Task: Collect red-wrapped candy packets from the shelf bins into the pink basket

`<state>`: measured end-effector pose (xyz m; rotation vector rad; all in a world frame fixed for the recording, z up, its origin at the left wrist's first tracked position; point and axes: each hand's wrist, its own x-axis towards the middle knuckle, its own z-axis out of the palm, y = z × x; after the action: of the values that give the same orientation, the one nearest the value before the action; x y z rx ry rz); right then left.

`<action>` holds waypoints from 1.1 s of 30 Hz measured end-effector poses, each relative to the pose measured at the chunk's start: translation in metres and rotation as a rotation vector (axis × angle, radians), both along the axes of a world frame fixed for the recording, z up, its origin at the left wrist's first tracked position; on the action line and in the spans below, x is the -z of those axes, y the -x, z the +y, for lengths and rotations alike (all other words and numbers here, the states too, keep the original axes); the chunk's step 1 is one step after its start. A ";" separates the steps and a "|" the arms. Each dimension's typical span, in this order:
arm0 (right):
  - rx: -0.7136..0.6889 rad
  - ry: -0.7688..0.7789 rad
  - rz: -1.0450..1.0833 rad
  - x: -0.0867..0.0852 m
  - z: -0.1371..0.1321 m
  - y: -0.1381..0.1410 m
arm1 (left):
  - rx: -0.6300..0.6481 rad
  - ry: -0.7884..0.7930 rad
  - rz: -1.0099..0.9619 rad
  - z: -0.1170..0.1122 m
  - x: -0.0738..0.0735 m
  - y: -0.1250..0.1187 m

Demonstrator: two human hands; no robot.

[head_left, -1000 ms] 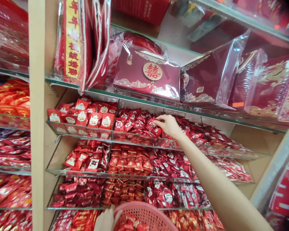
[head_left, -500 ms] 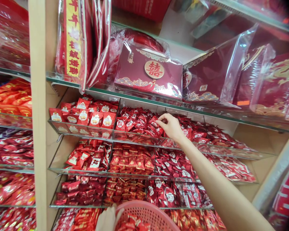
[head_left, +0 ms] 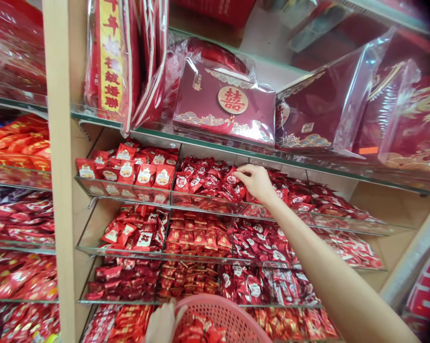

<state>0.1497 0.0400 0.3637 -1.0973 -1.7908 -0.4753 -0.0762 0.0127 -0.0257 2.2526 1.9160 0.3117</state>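
Note:
My right hand (head_left: 257,182) reaches to the top bin of the shelf, thumb and fingers pinched on a small red candy packet (head_left: 232,180) with a round white label. That packet lies at the right edge of a heap of similar red packets (head_left: 206,175). Low in the view, my left hand (head_left: 162,324) grips the left rim of a pink plastic basket (head_left: 217,301), with its fingers partly cut off by the frame. Inside the basket lie several red packets (head_left: 202,331).
Clear dividers split the tiered bins, all filled with red packets (head_left: 143,174). Just above runs a glass shelf edge (head_left: 215,148) bearing a maroon boxed set (head_left: 200,102) in plastic. A wooden post (head_left: 59,190) stands at left, with more filled bins beyond it.
My right fingers have come down onto the packet and closed at its edge. The view has shifted slightly. My left hand stays on the basket.

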 end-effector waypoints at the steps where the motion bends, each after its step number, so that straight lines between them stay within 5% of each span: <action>1: -0.011 -0.019 0.020 0.000 -0.002 0.000 | -0.004 0.003 0.002 0.000 -0.001 0.000; 7: 0.007 -0.202 -0.011 0.003 -0.020 0.005 | -0.009 0.041 0.031 -0.004 -0.010 -0.002; 16: 0.144 -0.148 0.011 0.002 -0.017 0.008 | -0.009 -0.016 0.066 -0.003 -0.004 -0.001; 26: 0.097 -0.170 0.191 0.003 -0.020 0.000 | 0.005 -0.010 0.040 -0.001 -0.003 0.000; 33: 0.019 -0.223 0.271 0.028 -0.077 0.022 | 0.013 -0.014 0.026 -0.003 -0.007 -0.002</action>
<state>0.1279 -0.0370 0.3359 -0.9736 -1.4550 -0.4991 -0.0746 0.0096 -0.0187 2.2877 1.9167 0.2969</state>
